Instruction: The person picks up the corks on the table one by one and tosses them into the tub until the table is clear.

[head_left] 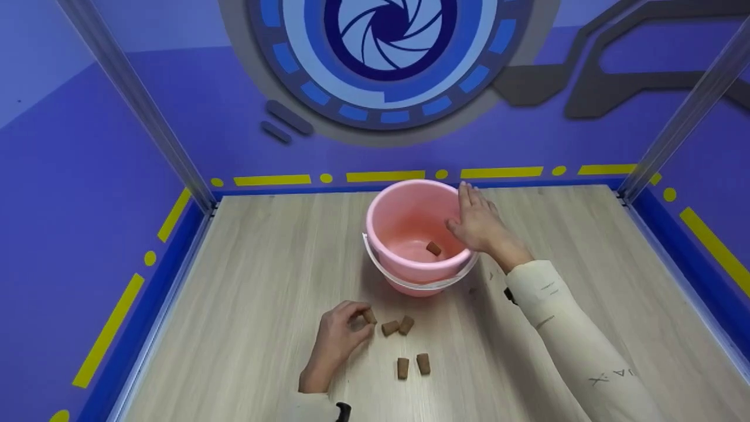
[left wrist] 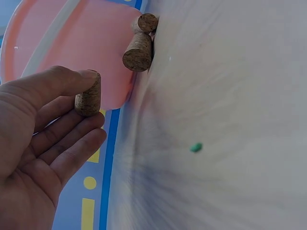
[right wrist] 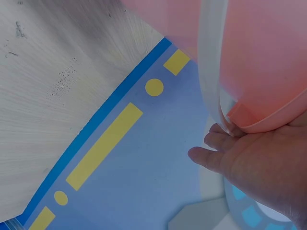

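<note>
My left hand pinches a tapered brown cork between thumb and fingers, close over the table in front of the bucket. The lower fingers lie loosely extended below it in the left wrist view. My right hand rests at the right rim of a pink bucket, fingers straight and thumb over the inner side. One cork lies on the bucket's floor. Beside the left hand, two corks, one and another, lie close together. Nearer to me stand a cork and its neighbour cork.
The bucket's white handle hangs down along its near side. Blue printed panels with yellow marks wall in the wooden table at the back and both sides. A small green bit shows in the left wrist view.
</note>
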Demonstrator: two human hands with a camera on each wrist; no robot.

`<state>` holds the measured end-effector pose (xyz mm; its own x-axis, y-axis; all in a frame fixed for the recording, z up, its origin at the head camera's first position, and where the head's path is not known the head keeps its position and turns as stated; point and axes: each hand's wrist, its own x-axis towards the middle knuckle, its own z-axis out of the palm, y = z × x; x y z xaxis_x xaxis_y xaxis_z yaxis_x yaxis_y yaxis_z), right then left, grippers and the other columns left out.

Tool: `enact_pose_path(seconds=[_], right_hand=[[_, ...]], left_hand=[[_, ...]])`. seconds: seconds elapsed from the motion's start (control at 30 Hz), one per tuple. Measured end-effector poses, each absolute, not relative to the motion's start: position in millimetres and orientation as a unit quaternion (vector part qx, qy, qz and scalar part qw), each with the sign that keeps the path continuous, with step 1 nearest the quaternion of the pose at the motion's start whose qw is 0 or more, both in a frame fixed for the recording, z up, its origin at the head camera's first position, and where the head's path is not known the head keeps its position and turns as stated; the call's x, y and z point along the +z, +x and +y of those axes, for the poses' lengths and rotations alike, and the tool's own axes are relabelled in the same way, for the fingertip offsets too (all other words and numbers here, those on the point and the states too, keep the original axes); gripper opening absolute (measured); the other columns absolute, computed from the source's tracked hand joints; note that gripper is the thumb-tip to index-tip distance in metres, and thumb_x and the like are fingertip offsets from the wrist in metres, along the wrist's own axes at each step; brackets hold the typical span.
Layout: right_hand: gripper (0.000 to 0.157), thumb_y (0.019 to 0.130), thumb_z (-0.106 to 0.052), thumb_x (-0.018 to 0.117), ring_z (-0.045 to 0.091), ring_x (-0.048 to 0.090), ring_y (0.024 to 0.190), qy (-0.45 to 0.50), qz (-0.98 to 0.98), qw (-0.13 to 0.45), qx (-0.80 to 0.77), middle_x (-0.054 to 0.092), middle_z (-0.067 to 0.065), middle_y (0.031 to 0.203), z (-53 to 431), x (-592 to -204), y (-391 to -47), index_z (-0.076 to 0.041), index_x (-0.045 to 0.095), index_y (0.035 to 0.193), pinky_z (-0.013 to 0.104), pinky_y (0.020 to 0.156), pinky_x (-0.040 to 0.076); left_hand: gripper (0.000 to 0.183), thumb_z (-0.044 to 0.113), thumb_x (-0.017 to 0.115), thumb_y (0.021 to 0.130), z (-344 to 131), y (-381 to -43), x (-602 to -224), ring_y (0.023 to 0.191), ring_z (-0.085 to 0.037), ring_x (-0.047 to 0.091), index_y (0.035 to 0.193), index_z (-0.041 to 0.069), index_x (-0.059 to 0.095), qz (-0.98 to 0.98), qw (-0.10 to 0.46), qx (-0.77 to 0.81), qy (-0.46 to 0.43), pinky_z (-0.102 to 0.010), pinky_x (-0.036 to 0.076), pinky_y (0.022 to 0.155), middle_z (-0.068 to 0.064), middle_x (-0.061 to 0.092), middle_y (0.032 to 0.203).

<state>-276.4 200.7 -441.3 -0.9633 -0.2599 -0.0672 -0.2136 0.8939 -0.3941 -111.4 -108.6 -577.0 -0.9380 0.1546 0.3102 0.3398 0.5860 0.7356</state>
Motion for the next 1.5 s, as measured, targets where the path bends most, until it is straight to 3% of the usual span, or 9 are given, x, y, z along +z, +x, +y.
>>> enact_pose_path(seconds=[1.5], right_hand=[[0.091, 0.108, -0.032, 0.055, 0.048, 0.000, 0.159, -0.128, 0.970, 0.057, -0.198, 0.000, 0.030, 0.173, 202, -442, -276, 0.009, -0.003, 0.165, 0.062, 0.127, 0.005]], left_hand=[[0.036, -0.002, 0.087, 0.085, -87, -118, -538, 0.106, -0.025, 0.073, 0.119, 0.004, 0.077, -0.834, 0.182, -0.497, -0.154, -0.034, 0.061, 0.092, -0.005, 0.075, 0.112]])
